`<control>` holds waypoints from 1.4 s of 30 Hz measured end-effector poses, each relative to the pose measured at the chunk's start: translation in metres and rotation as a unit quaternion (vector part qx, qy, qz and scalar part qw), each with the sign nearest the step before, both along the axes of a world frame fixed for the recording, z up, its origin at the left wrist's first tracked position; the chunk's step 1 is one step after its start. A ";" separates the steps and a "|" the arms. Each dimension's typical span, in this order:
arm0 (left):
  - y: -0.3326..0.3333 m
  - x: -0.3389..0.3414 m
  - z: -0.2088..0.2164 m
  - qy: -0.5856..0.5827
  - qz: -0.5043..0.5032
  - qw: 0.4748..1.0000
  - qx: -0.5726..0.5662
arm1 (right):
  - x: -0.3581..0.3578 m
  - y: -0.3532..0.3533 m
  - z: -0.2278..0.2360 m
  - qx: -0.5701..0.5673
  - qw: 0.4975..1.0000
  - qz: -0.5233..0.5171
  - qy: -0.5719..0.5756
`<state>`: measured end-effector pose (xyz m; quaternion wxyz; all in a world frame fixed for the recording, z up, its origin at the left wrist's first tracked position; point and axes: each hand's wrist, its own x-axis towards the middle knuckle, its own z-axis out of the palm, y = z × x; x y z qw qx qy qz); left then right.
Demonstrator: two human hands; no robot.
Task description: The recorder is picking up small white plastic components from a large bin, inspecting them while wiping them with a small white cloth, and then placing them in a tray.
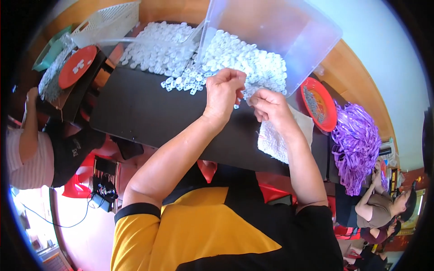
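Note:
Above the dark table (149,106), my left hand (221,92) is closed, its fingers bent together in a pinch. Just to its right and slightly nearer, my right hand (272,108) is closed too, thumb pressed to the fingers. What either hand holds, if anything, is too small or hidden. A small white plastic piece (236,106) shows between the hands. Behind them lies a big heap of small white plastic pieces (244,58), spilling from a clear plastic bin (312,40) tipped on its side. Loose white pieces (185,83) lie left of my left hand.
A white cloth (275,142) lies under my right forearm. To the right are a red basin (327,113) of small grey pieces and a pile of purple ribbons (357,144). Leftward are another white heap (158,45), a red plate (68,77), a white basket (108,22) and a co-worker (31,149).

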<state>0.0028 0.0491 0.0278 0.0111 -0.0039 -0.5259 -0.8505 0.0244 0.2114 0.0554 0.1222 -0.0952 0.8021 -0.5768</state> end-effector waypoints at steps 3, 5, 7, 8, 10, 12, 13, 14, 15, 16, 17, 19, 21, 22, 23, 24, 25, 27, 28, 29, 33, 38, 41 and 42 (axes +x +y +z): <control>-0.001 0.003 0.001 0.054 -0.150 0.984 -0.082 | 0.006 0.016 0.007 -0.074 0.997 -0.011 0.005; 0.002 0.011 0.011 0.073 -0.220 0.967 -0.103 | 0.008 0.025 0.010 -0.141 0.990 -0.026 0.005; 0.005 0.013 0.008 0.096 -0.220 0.962 -0.126 | 0.012 0.031 0.014 -0.165 0.986 -0.029 0.002; 0.006 0.014 0.008 0.101 -0.214 0.963 -0.129 | 0.014 0.033 0.014 -0.187 0.982 -0.028 -0.006; 0.008 0.016 0.008 0.115 -0.216 0.961 -0.129 | 0.015 0.037 0.013 -0.188 0.982 -0.034 -0.006; 0.010 0.018 0.007 0.152 -0.197 0.961 -0.117 | 0.017 0.038 0.010 -0.190 0.982 -0.022 -0.002; 0.011 0.019 0.007 0.153 -0.199 0.961 -0.119 | 0.017 0.039 0.009 -0.192 0.981 -0.022 -0.001; 0.013 0.020 0.007 0.151 -0.191 0.960 -0.137 | 0.017 0.039 0.007 -0.182 0.983 -0.025 -0.008; 0.014 0.022 0.007 0.149 -0.184 0.959 -0.154 | 0.017 0.039 0.006 -0.172 0.985 -0.028 -0.015; 0.013 0.023 0.009 0.146 -0.185 0.961 -0.146 | 0.018 0.038 0.005 -0.175 0.984 -0.027 -0.015; 0.014 0.024 0.008 0.146 -0.185 0.961 -0.148 | 0.018 0.036 0.003 -0.178 0.983 -0.034 -0.016; 0.016 0.024 0.003 0.190 -0.159 0.960 -0.133 | 0.019 0.034 0.002 -0.183 0.982 -0.039 -0.018; 0.014 0.023 0.001 0.213 -0.144 0.951 -0.172 | 0.020 0.031 0.002 -0.195 0.980 -0.042 -0.005; 0.013 0.023 0.001 0.236 -0.127 0.940 -0.210 | 0.021 0.030 0.003 -0.197 0.980 -0.039 -0.006; 0.012 0.024 0.002 0.235 -0.124 0.940 -0.213 | 0.022 0.028 0.005 -0.182 0.982 -0.046 -0.004; 0.013 0.025 0.003 0.258 -0.096 0.936 -0.219 | 0.024 0.027 0.008 -0.167 0.985 -0.053 -0.003; 0.011 0.027 0.006 0.280 -0.063 0.931 -0.227 | 0.027 0.027 0.010 -0.134 0.986 -0.092 0.026; 0.004 0.030 0.024 0.216 -0.007 0.957 -0.191 | 0.040 0.028 0.016 -0.051 0.980 -0.133 0.138; -0.003 0.032 0.036 0.179 0.021 0.968 -0.172 | 0.053 0.025 0.029 -0.063 0.981 -0.058 0.173; -0.010 0.034 0.055 0.173 0.082 0.966 -0.174 | 0.069 0.024 0.050 -0.074 0.976 0.011 0.206; -0.058 0.007 0.105 0.268 0.254 0.902 -0.222 | 0.105 -0.015 0.111 -0.105 0.832 0.509 0.197; -0.133 -0.061 0.088 0.357 0.326 0.667 -0.567 | 0.123 -0.055 0.140 -0.264 0.735 0.611 0.133; -0.129 -0.025 0.079 0.417 0.363 0.625 -0.550 | 0.121 -0.064 0.154 -0.237 0.693 0.619 0.283; -0.138 -0.011 0.066 0.419 0.354 0.643 -0.534 | 0.121 -0.065 0.150 -0.240 0.697 0.594 0.323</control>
